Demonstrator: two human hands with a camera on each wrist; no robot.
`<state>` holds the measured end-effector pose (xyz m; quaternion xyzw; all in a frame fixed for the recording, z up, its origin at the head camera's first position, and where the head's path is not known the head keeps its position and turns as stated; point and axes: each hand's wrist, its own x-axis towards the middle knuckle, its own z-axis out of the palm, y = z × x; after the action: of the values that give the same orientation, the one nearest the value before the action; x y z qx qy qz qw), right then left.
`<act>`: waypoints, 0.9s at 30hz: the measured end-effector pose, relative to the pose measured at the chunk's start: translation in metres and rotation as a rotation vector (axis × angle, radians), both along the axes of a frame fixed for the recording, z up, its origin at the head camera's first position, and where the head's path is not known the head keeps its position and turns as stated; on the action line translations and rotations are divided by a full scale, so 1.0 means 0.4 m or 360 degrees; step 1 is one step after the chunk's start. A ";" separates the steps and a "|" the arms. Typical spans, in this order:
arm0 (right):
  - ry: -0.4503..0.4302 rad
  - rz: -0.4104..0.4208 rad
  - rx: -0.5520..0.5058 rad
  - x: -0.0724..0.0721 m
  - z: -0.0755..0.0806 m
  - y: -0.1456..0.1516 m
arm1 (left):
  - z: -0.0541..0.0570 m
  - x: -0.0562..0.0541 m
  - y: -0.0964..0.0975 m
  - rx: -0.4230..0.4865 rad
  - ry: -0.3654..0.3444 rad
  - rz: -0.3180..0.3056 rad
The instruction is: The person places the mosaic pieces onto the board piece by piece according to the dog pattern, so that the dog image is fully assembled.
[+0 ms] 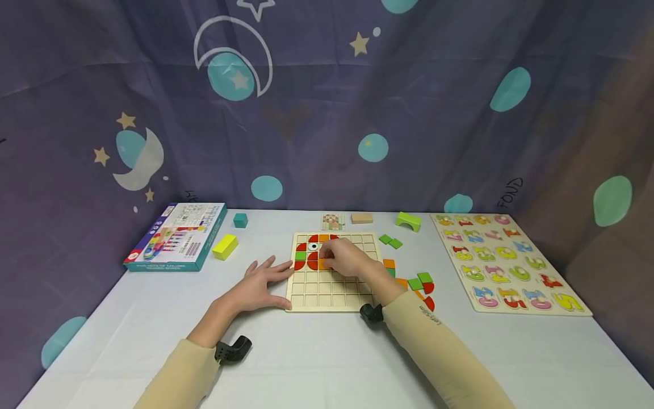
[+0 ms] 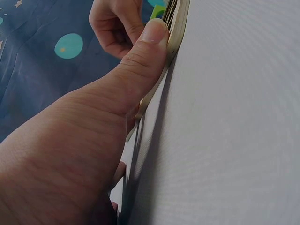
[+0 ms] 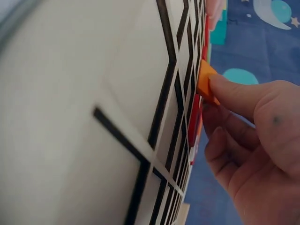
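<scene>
A wooden grid board (image 1: 327,301) lies on the white table. Red, orange and green tiles fill part of its upper left, along with a white tile bearing a black dot (image 1: 313,247). My right hand (image 1: 349,260) is over these tiles and pinches an orange square tile (image 3: 205,82) between thumb and fingers. That tile stands tilted against the grid, beside a red tile (image 3: 194,121). With fingers spread, my left hand (image 1: 258,287) rests at the board's left side, its thumb (image 2: 154,33) against the edge.
Loose green tiles (image 1: 390,241) and more coloured tiles (image 1: 425,278) lie right of the board. Behind it are a picture card (image 1: 334,221), a wooden block (image 1: 361,218) and a green arch (image 1: 409,221). A boxed set (image 1: 179,236) and yellow block (image 1: 225,247) sit left, a number puzzle (image 1: 511,264) right.
</scene>
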<state>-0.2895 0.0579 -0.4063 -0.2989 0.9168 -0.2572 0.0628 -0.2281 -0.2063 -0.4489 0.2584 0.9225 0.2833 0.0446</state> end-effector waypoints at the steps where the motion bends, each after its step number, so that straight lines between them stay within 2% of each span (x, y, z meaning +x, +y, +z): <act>1: 0.0006 -0.0006 0.0016 0.000 -0.001 0.000 | 0.000 0.000 0.000 0.0001 -0.0004 0.0001; 7: 0.0050 0.0011 0.0056 -0.003 -0.003 0.004 | 0.001 0.000 0.001 -0.0003 -0.0014 0.0006; 13: 0.0018 -0.0010 -0.0052 0.002 0.005 0.037 | 0.000 0.000 0.001 -0.0012 -0.0011 0.0008; 18: -0.0014 -0.0029 -0.0151 0.012 0.019 0.103 | 0.000 0.004 0.001 0.0002 -0.0028 0.0018; 27: 0.0055 -0.0116 -0.0215 0.046 0.034 0.262 | 0.000 0.003 0.003 -0.0004 -0.0021 0.0025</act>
<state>-0.2713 0.1625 -0.3926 -0.2734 0.9086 -0.3154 0.0171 -0.2268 -0.2049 -0.4489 0.2491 0.9246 0.2841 0.0489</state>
